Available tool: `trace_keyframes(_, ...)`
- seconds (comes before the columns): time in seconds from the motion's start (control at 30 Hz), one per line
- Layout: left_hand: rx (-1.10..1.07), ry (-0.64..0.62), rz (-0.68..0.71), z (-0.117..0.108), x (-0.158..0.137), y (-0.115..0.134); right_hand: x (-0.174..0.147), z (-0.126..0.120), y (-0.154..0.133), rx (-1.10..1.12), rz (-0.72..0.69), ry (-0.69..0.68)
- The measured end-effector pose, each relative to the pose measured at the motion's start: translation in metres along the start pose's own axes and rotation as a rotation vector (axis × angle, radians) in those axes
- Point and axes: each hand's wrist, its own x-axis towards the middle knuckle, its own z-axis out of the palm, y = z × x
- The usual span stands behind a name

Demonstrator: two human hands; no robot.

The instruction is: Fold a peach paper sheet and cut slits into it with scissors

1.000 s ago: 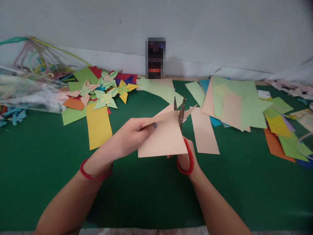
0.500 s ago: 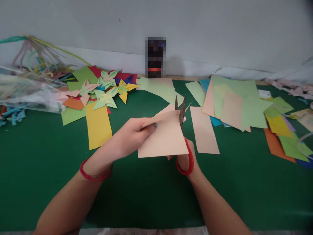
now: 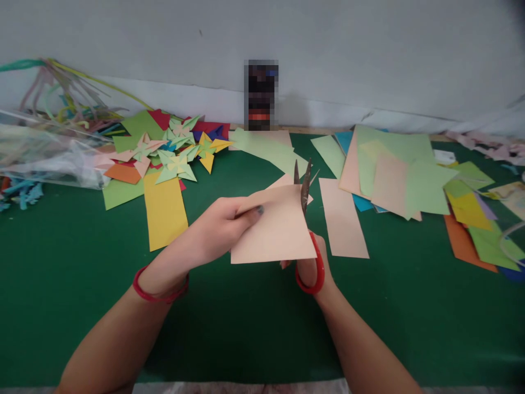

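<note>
My left hand (image 3: 229,224) pinches a pale pink sheet of paper (image 3: 276,230) near its left edge, thumb on top and the other fingers beneath. At the sheet's right edge my right hand (image 3: 314,260) holds scissors (image 3: 305,189) with red handles, the thumb through one loop. The dark blades point away from me, parted at the tips, with the paper's edge against them. The sheet hides most of my right fingers. Behind it, more pale pink paper (image 3: 283,180) shows in part. A pink strip (image 3: 344,219) lies flat on the green table (image 3: 254,334), right of the scissors.
Folded paper stars (image 3: 178,164) in several colours lie at the back left, with a yellow sheet (image 3: 166,213) in front. A clear plastic bag (image 3: 53,158) is at far left. Stacked green and pink sheets (image 3: 422,175) lie at right. A pixelated dark object (image 3: 261,96) stands against the wall.
</note>
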Motion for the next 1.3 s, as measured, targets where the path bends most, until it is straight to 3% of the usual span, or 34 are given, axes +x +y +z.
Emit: trace_keyframes(1.3, 0.032, 0.016, 0.001, -0.0038, 0.0012, -0.0009, -0.0019, -0.0025, -0.0043, -0.101, -0.038, -0.002)
